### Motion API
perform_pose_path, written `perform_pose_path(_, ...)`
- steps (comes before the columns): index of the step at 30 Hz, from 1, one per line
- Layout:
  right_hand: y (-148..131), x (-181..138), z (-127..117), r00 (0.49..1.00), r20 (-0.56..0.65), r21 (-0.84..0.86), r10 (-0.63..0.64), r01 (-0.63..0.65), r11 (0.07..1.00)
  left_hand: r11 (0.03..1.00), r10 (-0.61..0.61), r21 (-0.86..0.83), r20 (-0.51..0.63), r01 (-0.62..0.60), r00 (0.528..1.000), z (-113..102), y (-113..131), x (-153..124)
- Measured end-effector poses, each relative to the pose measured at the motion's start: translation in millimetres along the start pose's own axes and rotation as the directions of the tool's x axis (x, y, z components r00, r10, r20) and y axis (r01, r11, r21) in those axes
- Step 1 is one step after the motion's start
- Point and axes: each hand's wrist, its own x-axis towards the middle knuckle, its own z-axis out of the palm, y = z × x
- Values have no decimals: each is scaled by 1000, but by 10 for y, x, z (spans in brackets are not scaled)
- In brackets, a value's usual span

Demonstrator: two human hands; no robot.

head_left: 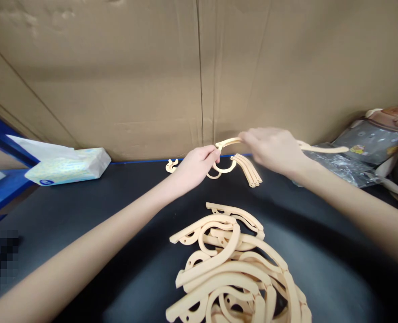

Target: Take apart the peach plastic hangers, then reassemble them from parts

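Observation:
My left hand [197, 168] is closed, its thumb and fingers pinching the joint end of a beige plastic folding hanger [230, 141] near the cardboard wall. Slightly blurred, my right hand [271, 146] is wrapped round a curved beige hanger arm [326, 148], whose end sticks out to the right; the fingers hide how it meets the piece at my left hand. Below the hands, curved hook pieces [226, 169] lie by a small stack of hanger arms [249, 170]. Nearer me, a heap of folded beige hangers [229, 269] covers the middle of the black table.
A tissue pack [69, 166] lies at the left, one sheet sticking out. Small beige hook pieces [172, 166] rest by the table's back edge. Clear plastic bags [340, 163] and a grey printed bag [367, 139] stand at the right. Cardboard [134, 80] walls off the back.

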Motion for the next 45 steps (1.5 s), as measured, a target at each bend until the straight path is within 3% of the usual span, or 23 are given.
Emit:
perform_pose_path(1,-13,-15,35,999,28,-9,32,-31,999,1000,2,23,-19,-1,1000,40,0,-15)
perform_pose_path(3,-25,-35,104,982,108,173,158,-175,969,997,1,79,-49,3,999,123,1,-50)
perform_pose_path(6,25,-37,166,926,253,475,280,-371,798,987,-6,159,-48,14,999,234,-16,-87)
perform_pose_path(9,142,-23,153,894,313,585,321,-448,676,979,-10,203,-6,11,1000,310,-69,-64)
perform_pose_path(12,212,-27,98,879,307,694,365,-470,546,973,-50,226,20,44,999,341,-153,35)
perform_pose_path(14,185,-51,57,871,320,802,373,-458,384,967,-109,231,-4,107,994,340,-208,115)
perform_pose_path(16,106,-86,18,869,313,890,382,-409,201,962,-174,204,-51,181,983,329,-239,175)
perform_pose_path(18,13,-124,-17,873,238,940,426,-317,125,965,-223,125,-71,231,972,312,-230,195)
perform_pose_path(20,-62,-155,-44,888,125,964,442,-213,156,970,-245,-8,-6,245,970,288,-181,175)
perform_pose_path(22,-99,-176,-57,916,23,957,400,-136,256,945,-235,-192,160,264,959,250,-113,134)
perform_pose_path(25,-93,-208,-46,949,-53,893,311,-94,439,813,-164,-465,397,352,903,154,-39,74)
perform_pose_path(27,-67,-235,-33,958,-80,866,276,-70,495,721,-138,-570,437,393,889,76,-25,54)
perform_pose_path(31,-38,-285,-50,990,-67,786,128,-27,618,654,-173,-639,395,405,902,-43,-37,54)
perform_pose_path(33,-56,-291,-67,998,64,720,1,-46,692,658,-194,-639,369,400,909,-55,-39,56)
perform_pose_path(35,-93,-276,-60,979,192,702,-67,-89,707,685,-218,-615,339,391,915,-28,-35,48)
perform_pose_path(41,-218,-145,116,949,308,736,64,-281,616,816,-300,-465,168,344,939,174,8,-27)
perform_pose_path(45,-297,-89,141,988,119,486,101,-147,861,897,-271,-353,40,267,962,218,89,-82)
